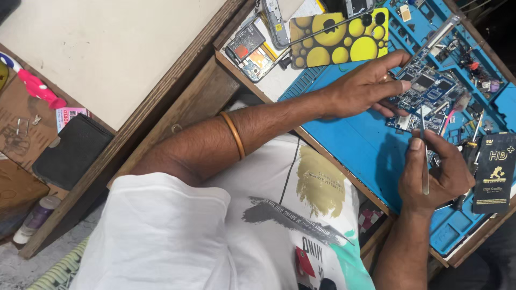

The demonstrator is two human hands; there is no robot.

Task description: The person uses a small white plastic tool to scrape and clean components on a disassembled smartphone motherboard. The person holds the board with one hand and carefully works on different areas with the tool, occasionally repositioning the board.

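Item: one blue phone circuit board (427, 88), lying flat on my blue repair mat (357, 142), toward the far right of the bench. Its long axis runs on a diagonal, from the near-left corner by my fingers up to the far right. Face is crowded with silver shield cans and small dark chips; a second, smaller board section shows just nearer, partly under my hand.

My left hand (365, 86): one, laid across the mat from the left, fingers stretched nearly straight and spread, fingertips pressing on the board's left edge. It pins rather than grips.

My right hand (438, 172): one, at the near right, thumb and fingers closed round one pair of metal tweezers (424, 156). The tweezers stand almost straight away from me, tips pointing far, touching or just short of the board's near edge; I cannot tell which.

Also on the bench:
- one phone back cover (338, 40), yellow with black circle pattern, far of the mat, just left of the board;
- one opened phone body (250, 51) with orange and blue parts showing, far left of the cover;
- one black packet with gold print (494, 172), near right, beside my right hand;
- one black wallet-like case (72, 150), well apart at the left;
- one orange bangle (234, 134) on my left forearm.
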